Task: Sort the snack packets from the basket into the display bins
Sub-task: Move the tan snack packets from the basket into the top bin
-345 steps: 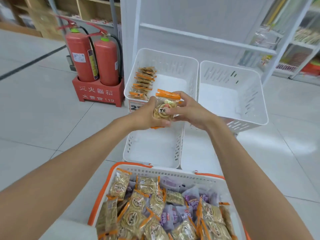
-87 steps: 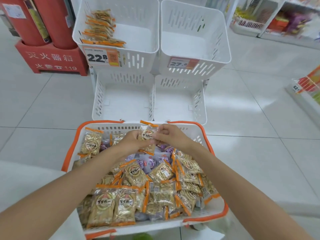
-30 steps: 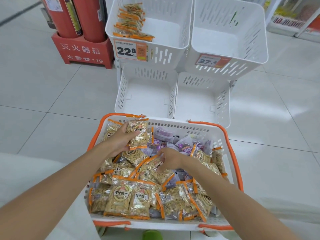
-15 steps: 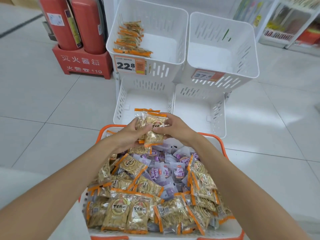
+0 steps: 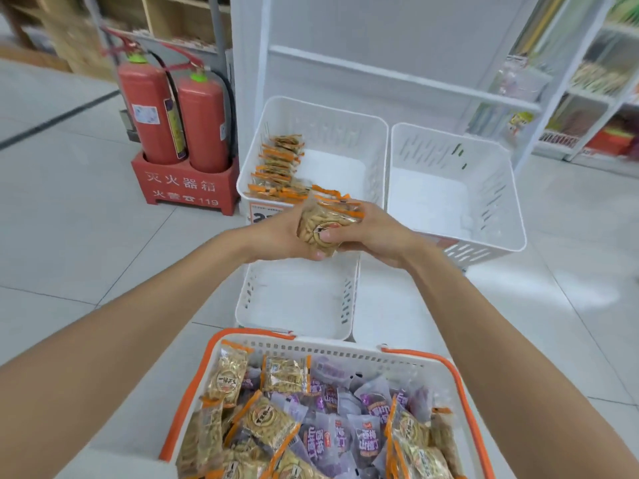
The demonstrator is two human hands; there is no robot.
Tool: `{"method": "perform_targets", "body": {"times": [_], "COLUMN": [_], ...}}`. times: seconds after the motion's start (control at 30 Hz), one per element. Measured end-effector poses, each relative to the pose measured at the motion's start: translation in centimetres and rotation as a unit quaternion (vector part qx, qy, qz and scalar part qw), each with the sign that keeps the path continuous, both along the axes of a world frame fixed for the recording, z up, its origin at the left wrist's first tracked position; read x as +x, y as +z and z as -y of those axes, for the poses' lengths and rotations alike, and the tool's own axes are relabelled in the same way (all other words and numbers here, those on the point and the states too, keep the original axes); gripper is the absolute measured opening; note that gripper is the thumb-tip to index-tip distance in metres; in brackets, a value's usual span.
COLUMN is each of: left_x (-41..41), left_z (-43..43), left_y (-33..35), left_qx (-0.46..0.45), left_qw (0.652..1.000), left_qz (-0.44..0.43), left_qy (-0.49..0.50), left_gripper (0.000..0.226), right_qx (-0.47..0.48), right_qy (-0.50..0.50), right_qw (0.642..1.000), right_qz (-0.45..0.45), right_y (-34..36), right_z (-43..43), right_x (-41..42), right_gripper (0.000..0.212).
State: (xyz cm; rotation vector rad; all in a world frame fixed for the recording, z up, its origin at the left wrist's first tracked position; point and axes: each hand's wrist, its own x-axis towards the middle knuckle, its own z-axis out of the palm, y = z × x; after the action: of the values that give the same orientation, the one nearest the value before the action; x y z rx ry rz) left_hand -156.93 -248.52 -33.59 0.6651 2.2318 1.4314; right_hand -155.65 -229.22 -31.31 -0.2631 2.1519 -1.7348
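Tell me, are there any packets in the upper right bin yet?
No, the upper right bin shows only its bare white floor; the orange-edged packets are stacked in the upper left bin.

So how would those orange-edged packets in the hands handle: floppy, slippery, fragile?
Probably light: left hand and right hand hold several orange-edged packets together. Glossy film, so likely slippery. Contents look like biscuits; squeezing may crack them.

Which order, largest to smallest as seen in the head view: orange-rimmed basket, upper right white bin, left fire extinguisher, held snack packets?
1. orange-rimmed basket, enlarged by nearness to the camera and partly cropped
2. upper right white bin
3. left fire extinguisher
4. held snack packets, smallest despite being nearer than the extinguisher
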Motion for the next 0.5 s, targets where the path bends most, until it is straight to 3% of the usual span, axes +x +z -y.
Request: {"method": "perform_targets", "body": {"times": [0.13, 0.27, 0.37, 0.5], "left_x": [-5.2, -10.2, -12.9, -15.1], "left_z": [1.0, 2.9, 3.7, 3.9], "left_y": [2.9, 2.3, 0.7, -1.2], "left_qx": [-0.097, -0.246, -0.342, -0.382], "left_qw": [0.986, 0.919, 0.890, 0.864], "left_qz": [-0.115, -0.270, -0.264, -0.297], "left_qy": [0.066, 0.147, 0.148, 0.137], "left_gripper": [0.119, 0.106, 0.106, 0.104], "right_qx": [-0.017, 0.017, 0.086, 0.163], "right_qy": [-0.090, -0.190, -0.202, -0.178], "right_qw": [0.992, 0.968, 0.959, 0.947], "right_qz": [-0.082, -0.164, -0.180, -0.212], "right_y": [3.2, 2.7, 0.7, -3.0], "right_z": [-0.7, -1.5, -0.9, 1.1], "right_x": [-4.4, -10.4, -14.5, -18.3], "right_gripper": [0.042, 0.050, 0.051, 0.051]}}
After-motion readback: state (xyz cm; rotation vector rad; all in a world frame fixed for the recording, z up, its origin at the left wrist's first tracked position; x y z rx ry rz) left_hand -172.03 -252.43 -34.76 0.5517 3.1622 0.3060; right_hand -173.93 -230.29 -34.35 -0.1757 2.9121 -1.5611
